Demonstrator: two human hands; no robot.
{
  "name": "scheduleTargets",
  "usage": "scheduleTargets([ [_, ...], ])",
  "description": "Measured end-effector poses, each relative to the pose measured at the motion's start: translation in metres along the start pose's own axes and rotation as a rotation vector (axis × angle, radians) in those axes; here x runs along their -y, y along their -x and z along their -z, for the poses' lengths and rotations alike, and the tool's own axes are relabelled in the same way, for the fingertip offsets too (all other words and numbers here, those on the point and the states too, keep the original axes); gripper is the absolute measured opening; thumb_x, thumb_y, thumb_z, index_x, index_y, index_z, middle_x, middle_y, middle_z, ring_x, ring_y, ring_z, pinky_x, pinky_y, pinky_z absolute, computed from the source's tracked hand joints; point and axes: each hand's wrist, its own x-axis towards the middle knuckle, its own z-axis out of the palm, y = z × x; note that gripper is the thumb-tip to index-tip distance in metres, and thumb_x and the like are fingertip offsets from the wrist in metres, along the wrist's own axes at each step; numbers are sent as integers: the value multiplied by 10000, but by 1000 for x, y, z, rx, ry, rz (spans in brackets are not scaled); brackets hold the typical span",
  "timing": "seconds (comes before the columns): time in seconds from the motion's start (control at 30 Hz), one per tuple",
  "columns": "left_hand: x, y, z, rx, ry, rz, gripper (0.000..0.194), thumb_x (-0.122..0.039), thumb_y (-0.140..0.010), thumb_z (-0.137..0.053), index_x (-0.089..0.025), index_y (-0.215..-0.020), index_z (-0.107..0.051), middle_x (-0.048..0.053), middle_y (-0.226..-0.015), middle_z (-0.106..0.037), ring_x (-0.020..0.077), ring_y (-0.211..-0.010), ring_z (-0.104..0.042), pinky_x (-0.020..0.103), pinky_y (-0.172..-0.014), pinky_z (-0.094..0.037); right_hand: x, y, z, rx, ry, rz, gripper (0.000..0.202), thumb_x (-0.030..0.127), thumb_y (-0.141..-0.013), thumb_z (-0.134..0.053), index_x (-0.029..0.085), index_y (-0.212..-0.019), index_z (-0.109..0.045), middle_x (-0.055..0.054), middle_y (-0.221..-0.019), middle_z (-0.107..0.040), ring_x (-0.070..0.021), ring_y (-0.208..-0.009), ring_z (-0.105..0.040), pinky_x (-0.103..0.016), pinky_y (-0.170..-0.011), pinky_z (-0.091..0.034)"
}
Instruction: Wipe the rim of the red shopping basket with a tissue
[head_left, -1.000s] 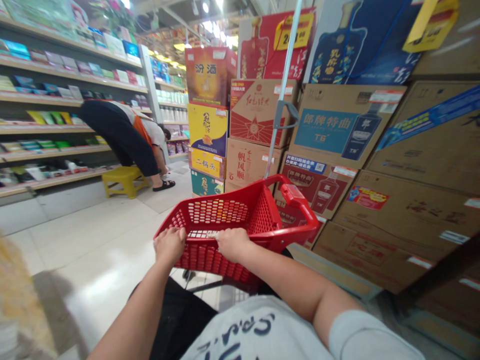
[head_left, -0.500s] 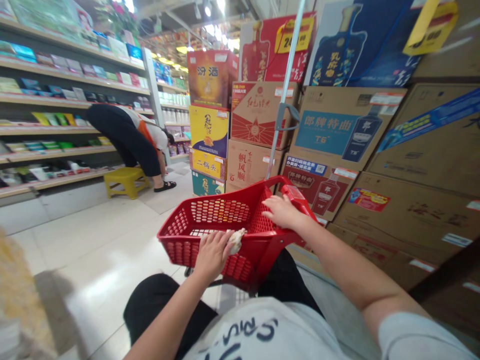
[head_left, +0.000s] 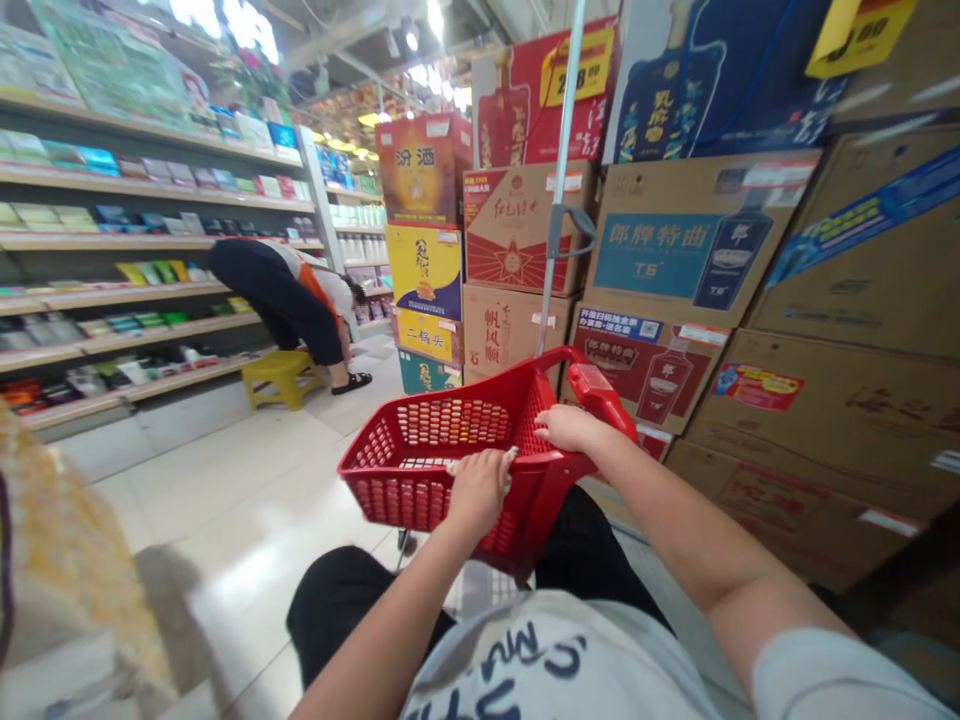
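I have the red shopping cart (head_left: pixel 397 500) right in front of me, its basket between the wearer's knees and the stacked cartons, with its handle (head_left: pixel 602 398) toward the right. My left hand (head_left: pixel 480 490) is closed on a pale cloth (head_left: pixel 512 458), which sits against the basket's near rim; bits of it poke out on both sides of the fingers. My right hand (head_left: pixel 574 428) lies over the near rim at the handle end, its fingers bent in toward the slatted panel inside; whether they grip anything I cannot tell from this angle. The two hands are near each other but apart.

Under the arms I see a light grey shirt (head_left: pixel 480 650) with dark lettering and black trousers (head_left: pixel 345 600). Just beyond the cart, a metal pole (head_left: pixel 565 120) stands, slightly tilted in my view, in front of the cartons. To the right of it I read a carton with a blue label (head_left: pixel 652 262); left of it, at the far side, a yellow and blue carton (head_left: pixel 422 270) sits below a red and gold one.

Far left, a person (head_left: pixel 274 290) bends low beside a yellow stool (head_left: pixel 276 372), near long shelves (head_left: pixel 142 241) of small packages. At the near left edge, something yellow and white (head_left: pixel 67 540) is too blurred to name.
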Motion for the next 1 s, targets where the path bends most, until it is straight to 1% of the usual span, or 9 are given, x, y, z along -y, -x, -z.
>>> scheduleTargets([
  [0.1, -6, -11, -2, 10, 54, -70, 334, -325, -981, -239, -207, -1053, -543, 39, -945, -580, 180, -885, -518, 325, -814, -358, -2, -6, -1, -11, 15, -23, 336, 381, -882, -437, 225, -1115, -624, -95, -1154, -629, -233, -994, -606, -306, -816, -436],
  [0.2, 1, -19, 0, 66, 19, -29, 327, -345, -977, -255, -220, -1066, -544, 33, -906, -588, 188, -853, -529, 328, -777, -361, -1, -14, -1, -30, 42, -96, 407, 384, -883, -431, 166, -1195, -575, -154, -1262, -550, -262, -1032, -592, -325, -809, -449],
  [0.3, -4, -27, 0, 68, 8, 32, 338, -351, -976, -252, -207, -1041, -550, 40, -893, -596, 194, -849, -540, 338, -782, -362, 3, -24, -2, -11, 64, -168, 381, 348, -875, -444, 109, -1108, -628, -194, -1124, -621, -282, -981, -616, -331, -763, -466],
  [0.47, -18, -35, -3, 9, 65, -43, 344, -345, -982, -224, -212, -1033, -538, 37, -944, -591, 177, -904, -535, 319, -818, -358, 12, -37, -1, 49, 69, -161, 335, 298, -848, -487, 100, -1056, -659, -186, -1020, -666, -249, -920, -640, -301, -764, -459],
  [0.6, 5, -33, 0, 70, -2, 39, 328, -292, -973, -250, -198, -985, -565, 46, -922, -608, 189, -880, -549, 326, -782, -367, 18, -35, 11, 88, 64, -82, 400, 382, -827, -525, 100, -1084, -647, -175, -1058, -658, -236, -952, -626, -295, -802, -442],
  [0.73, 23, -32, 4, 79, -38, 57, 226, -235, -927, -365, -182, -931, -585, 54, -882, -616, 210, -831, -563, 337, -741, -372, 24, -4, 16, 88, 64, 7, 412, 477, -865, -456, 164, -1039, -660, -121, -1010, -678, -213, -900, -633, -309, -782, -431],
  [0.83, 17, -29, 4, 56, -40, 61, 225, -226, -930, -359, -185, -960, -578, 51, -887, -611, 206, -841, -561, 333, -750, -373, 32, 27, -2, -65, 104, 37, 420, 445, -936, -321, 185, -1095, -610, -125, -1040, -664, -230, -944, -614, -358, -824, -382],
  [0.93, 1, -28, 1, -24, 67, -10, 297, -259, -968, -268, -202, -1039, -551, 46, -973, -602, 185, -909, -544, 320, -810, -371, 38, 43, -26, -433, 176, -3, 484, 413, -959, -240, 136, -951, -637, -142, -900, -677, -233, -837, -625, -347, -751, -357],
  [1.0, -6, -30, -2, -71, 160, -92, 318, -289, -979, -242, -213, -1089, -530, 39, -1021, -594, 172, -943, -533, 307, -846, -366, 38, 43, -38, -552, 190, -52, 479, 356, -959, -237, 136, -844, -646, -129, -826, -679, -225, -777, -624, -337, -697, -335],
])
